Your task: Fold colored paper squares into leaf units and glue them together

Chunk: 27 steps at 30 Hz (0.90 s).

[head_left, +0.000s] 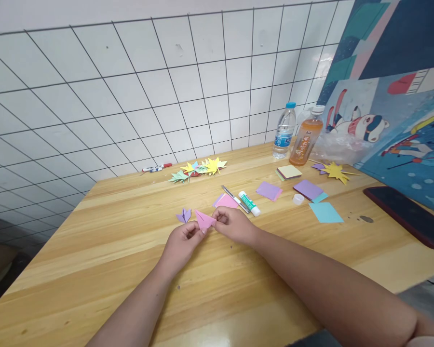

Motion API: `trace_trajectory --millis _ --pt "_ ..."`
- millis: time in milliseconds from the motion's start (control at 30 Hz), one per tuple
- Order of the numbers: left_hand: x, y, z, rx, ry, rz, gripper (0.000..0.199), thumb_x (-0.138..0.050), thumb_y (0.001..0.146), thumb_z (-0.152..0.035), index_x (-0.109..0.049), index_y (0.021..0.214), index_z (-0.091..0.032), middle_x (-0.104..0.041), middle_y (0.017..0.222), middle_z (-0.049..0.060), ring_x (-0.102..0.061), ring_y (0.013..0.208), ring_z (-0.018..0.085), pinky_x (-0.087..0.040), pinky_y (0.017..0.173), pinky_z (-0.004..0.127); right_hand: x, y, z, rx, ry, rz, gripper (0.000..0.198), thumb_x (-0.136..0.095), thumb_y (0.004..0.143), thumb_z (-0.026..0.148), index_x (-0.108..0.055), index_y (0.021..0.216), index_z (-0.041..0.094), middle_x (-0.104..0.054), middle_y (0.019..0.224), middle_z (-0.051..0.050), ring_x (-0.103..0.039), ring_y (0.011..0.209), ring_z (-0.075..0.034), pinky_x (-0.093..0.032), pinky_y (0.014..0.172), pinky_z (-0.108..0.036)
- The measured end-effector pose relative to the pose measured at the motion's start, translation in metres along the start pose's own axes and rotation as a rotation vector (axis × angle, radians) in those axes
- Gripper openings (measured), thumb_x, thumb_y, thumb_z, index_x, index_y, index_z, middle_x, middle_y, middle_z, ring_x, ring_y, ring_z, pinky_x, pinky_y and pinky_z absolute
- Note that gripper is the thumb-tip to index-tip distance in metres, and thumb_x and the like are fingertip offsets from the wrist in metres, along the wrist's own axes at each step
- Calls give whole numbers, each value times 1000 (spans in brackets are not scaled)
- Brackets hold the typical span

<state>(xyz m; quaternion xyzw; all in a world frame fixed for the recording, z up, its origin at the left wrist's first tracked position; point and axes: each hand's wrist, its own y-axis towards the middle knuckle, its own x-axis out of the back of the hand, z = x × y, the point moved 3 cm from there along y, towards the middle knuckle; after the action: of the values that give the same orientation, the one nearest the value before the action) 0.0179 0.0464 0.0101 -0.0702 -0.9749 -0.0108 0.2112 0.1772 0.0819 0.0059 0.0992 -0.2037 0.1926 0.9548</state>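
Note:
A piece of folded pink paper (204,220) is held between my two hands, a little above the wooden table. My left hand (183,243) pinches its lower left edge between thumb and fingers. On the other side, my right hand (235,224) grips the right corner with its fingertips. Just beyond my left hand lies a folded purple paper piece (184,215). Behind my right hand are pink and purple paper squares (227,200), with a utility knife (235,198) and a green and white glue stick (249,203) beside them.
Folded paper stars (213,166) lie near the tiled wall, right of markers (156,167). Paper squares (269,191), a small white cap (298,198) and a yellow star (335,172) lie rightward. A water bottle (284,132), an orange drink bottle (306,137) and a phone (408,214) are on the right.

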Motion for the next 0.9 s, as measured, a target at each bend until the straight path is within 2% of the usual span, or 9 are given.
trace_trajectory --millis 167,433,600,900 --pt "-1 0 4 -29 12 24 23 -58 77 -38 -65 79 -16 -62 72 1 -55 72 17 -40 63 24 -1 -2 1 43 -75 10 8 -55 75 26 -57 74 19 -58 61 4 -50 54 -8 -34 49 -18" --pt "0 1 2 2 9 33 32 -59 75 -43 -67 90 -16 -66 80 3 -57 74 19 -42 66 26 -1 -3 3 19 -37 22 9 -56 74 28 -57 73 18 -58 60 4 -50 53 -8 -34 49 -17" --pt "0 1 1 -6 20 23 34 -58 75 -46 -67 89 -16 -66 77 2 -57 72 18 -42 65 25 -1 -2 3 -12 -3 3 9 -57 73 27 -57 72 18 -58 60 4 -50 53 -8 -34 49 -17" --pt "0 0 1 -8 21 12 27 -58 74 -43 -62 73 -16 -57 66 -1 -51 62 14 -38 59 23 1 0 3 -48 81 -22 10 -59 70 26 -56 71 17 -55 59 4 -48 53 -8 -33 48 -18"
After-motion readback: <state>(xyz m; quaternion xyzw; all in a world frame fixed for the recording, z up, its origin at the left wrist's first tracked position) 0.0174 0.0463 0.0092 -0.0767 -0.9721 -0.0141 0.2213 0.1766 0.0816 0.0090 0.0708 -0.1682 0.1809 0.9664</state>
